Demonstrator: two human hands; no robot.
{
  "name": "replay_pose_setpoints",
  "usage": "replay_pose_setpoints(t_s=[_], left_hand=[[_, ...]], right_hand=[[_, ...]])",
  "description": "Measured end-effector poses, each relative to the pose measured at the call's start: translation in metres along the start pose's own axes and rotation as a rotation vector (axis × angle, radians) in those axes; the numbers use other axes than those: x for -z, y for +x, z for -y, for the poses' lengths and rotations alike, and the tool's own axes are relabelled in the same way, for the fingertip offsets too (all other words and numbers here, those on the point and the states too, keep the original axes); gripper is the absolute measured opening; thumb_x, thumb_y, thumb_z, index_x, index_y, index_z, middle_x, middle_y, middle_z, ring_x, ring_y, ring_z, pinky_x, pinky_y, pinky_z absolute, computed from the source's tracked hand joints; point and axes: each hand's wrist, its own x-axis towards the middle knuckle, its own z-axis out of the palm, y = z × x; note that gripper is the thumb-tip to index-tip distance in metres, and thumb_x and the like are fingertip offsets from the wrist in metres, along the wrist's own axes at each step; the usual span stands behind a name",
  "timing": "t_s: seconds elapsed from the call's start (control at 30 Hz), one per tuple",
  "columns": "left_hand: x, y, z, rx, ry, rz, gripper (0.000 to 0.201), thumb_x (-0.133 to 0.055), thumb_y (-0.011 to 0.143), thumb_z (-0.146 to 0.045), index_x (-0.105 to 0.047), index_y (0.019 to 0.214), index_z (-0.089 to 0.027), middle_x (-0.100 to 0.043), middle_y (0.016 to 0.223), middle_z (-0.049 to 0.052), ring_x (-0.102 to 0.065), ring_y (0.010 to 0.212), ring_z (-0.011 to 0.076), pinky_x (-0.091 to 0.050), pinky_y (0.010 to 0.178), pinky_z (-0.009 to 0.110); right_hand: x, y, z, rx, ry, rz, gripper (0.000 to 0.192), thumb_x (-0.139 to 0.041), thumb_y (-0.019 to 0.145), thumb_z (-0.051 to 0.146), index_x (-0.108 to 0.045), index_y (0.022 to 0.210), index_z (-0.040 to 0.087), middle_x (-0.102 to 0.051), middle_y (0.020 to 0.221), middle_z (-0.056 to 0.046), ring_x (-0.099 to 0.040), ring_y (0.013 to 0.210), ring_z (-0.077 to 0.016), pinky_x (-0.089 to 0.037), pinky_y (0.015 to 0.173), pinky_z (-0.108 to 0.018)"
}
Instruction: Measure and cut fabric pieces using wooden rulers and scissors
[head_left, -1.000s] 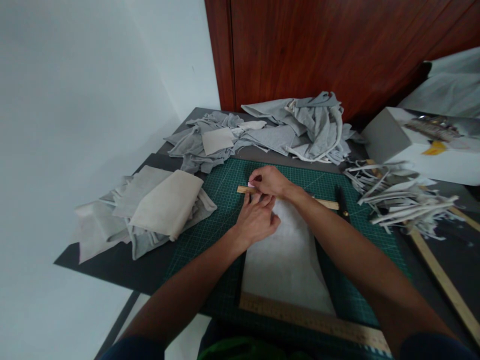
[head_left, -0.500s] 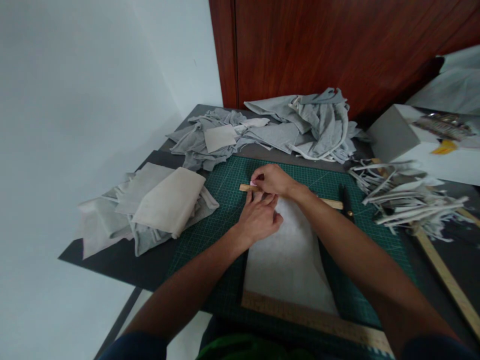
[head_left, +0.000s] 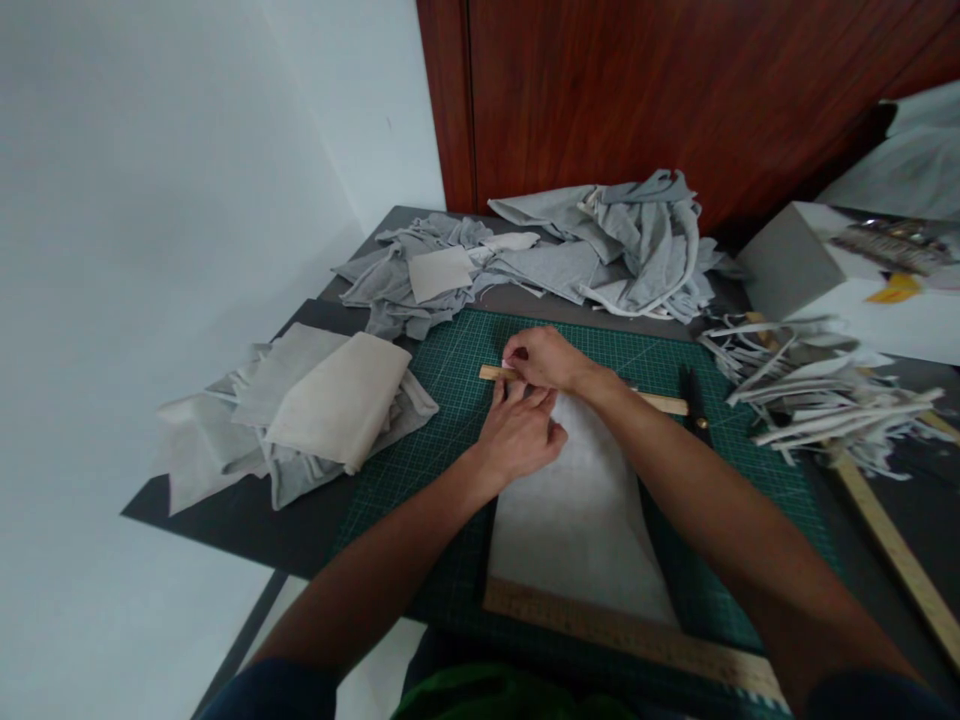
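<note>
A white fabric piece (head_left: 577, 520) lies on the green cutting mat (head_left: 450, 400). A narrow wooden ruler (head_left: 660, 402) lies across the fabric's far edge. My left hand (head_left: 521, 435) rests palm down on the fabric, its fingertips pressing on the ruler. My right hand (head_left: 544, 358) sits just beyond it at the ruler's left end, fingers pinched on a small pale chalk piece (head_left: 508, 362) that touches the ruler's edge. Most of the chalk is hidden by the fingers.
A wider wooden ruler (head_left: 622, 635) lies across the fabric's near edge. A black tool (head_left: 690, 392) lies right of the narrow ruler. Folded fabric (head_left: 330, 400) is left, grey fabric heaps (head_left: 600, 250) behind, cut strips (head_left: 817, 400), a long ruler (head_left: 892, 545) and a box (head_left: 787, 265) right.
Both hands stay almost where they were at the ruler's left end. Only the view shifts slightly.
</note>
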Motion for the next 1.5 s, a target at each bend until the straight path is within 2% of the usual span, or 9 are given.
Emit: replay_pose_setpoints(t_s=[0.4, 0.67, 0.77, 0.9, 1.03, 1.2, 1.37, 1.5], left_hand=[[-0.003, -0.001, 0.001, -0.016, 0.012, 0.003, 0.054, -0.048, 0.096, -0.035, -0.058, 0.144, -0.012, -0.060, 0.148, 0.012, -0.036, 0.146, 0.0376, -0.022, 0.126, 0.059], [-0.002, -0.002, 0.000, -0.012, 0.014, 0.014, 0.056, -0.048, 0.096, -0.034, -0.056, 0.147, -0.013, -0.058, 0.150, 0.012, -0.035, 0.147, 0.0382, -0.022, 0.126, 0.060], [-0.004, -0.002, 0.001, -0.017, 0.016, 0.013, 0.056, -0.048, 0.096, -0.034, -0.055, 0.148, -0.014, -0.056, 0.152, 0.011, -0.032, 0.150, 0.0373, -0.020, 0.127, 0.060], [-0.007, -0.002, 0.002, -0.019, 0.012, 0.004, 0.059, -0.046, 0.096, -0.034, -0.051, 0.152, -0.013, -0.051, 0.158, 0.012, -0.035, 0.148, 0.0364, -0.020, 0.127, 0.062], [-0.007, -0.002, 0.001, -0.016, 0.012, -0.002, 0.059, -0.046, 0.096, -0.032, -0.051, 0.152, -0.013, -0.050, 0.159, 0.012, -0.035, 0.148, 0.0357, -0.020, 0.127, 0.061], [-0.005, -0.002, 0.000, -0.010, 0.020, 0.000, 0.053, -0.049, 0.095, -0.032, -0.056, 0.145, -0.015, -0.054, 0.153, 0.011, -0.035, 0.148, 0.0365, -0.020, 0.127, 0.061], [-0.003, -0.002, -0.001, -0.004, 0.021, 0.027, 0.047, -0.050, 0.095, -0.032, -0.062, 0.137, -0.014, -0.057, 0.149, 0.013, -0.029, 0.151, 0.0389, -0.019, 0.127, 0.062], [-0.004, -0.002, -0.001, -0.004, 0.006, 0.029, 0.050, -0.050, 0.095, -0.031, -0.059, 0.140, -0.014, -0.055, 0.151, 0.013, -0.029, 0.151, 0.0387, -0.018, 0.127, 0.062]], right_hand=[[0.003, -0.006, -0.002, -0.076, 0.026, 0.003, 0.018, -0.065, 0.083, 0.007, -0.080, 0.085, 0.017, -0.076, 0.077, -0.002, -0.065, 0.069, -0.0141, -0.047, 0.071, -0.023], [-0.001, -0.005, -0.003, -0.037, -0.004, -0.017, 0.018, -0.067, 0.080, 0.006, -0.080, 0.085, 0.017, -0.077, 0.082, -0.004, -0.067, 0.074, -0.0151, -0.046, 0.071, -0.024], [0.001, -0.013, -0.011, -0.081, 0.084, -0.062, 0.014, -0.067, 0.080, 0.010, -0.078, 0.083, 0.018, -0.076, 0.080, -0.003, -0.066, 0.072, -0.0148, -0.047, 0.070, -0.024], [0.001, -0.027, -0.026, -0.200, 0.299, -0.187, 0.008, -0.067, 0.084, 0.021, -0.075, 0.085, 0.018, -0.076, 0.080, -0.003, -0.067, 0.071, -0.0151, -0.049, 0.068, -0.025], [-0.002, -0.034, -0.034, -0.216, 0.453, -0.142, 0.011, -0.068, 0.085, 0.027, -0.071, 0.088, 0.017, -0.074, 0.079, -0.003, -0.066, 0.070, -0.0156, -0.049, 0.066, -0.025], [-0.005, -0.028, -0.026, -0.119, 0.268, -0.159, 0.007, -0.065, 0.086, 0.021, -0.071, 0.086, 0.017, -0.074, 0.082, -0.002, -0.064, 0.073, -0.0146, -0.047, 0.070, -0.025], [-0.007, -0.016, -0.012, -0.006, 0.037, -0.100, 0.013, -0.062, 0.085, 0.010, -0.073, 0.085, 0.016, -0.075, 0.088, -0.005, -0.063, 0.077, -0.0152, -0.045, 0.075, -0.024], [-0.004, -0.010, -0.010, 0.002, -0.041, -0.056, 0.018, -0.061, 0.083, 0.005, -0.076, 0.085, 0.015, -0.075, 0.088, -0.006, -0.065, 0.079, -0.0162, -0.046, 0.077, -0.025]])
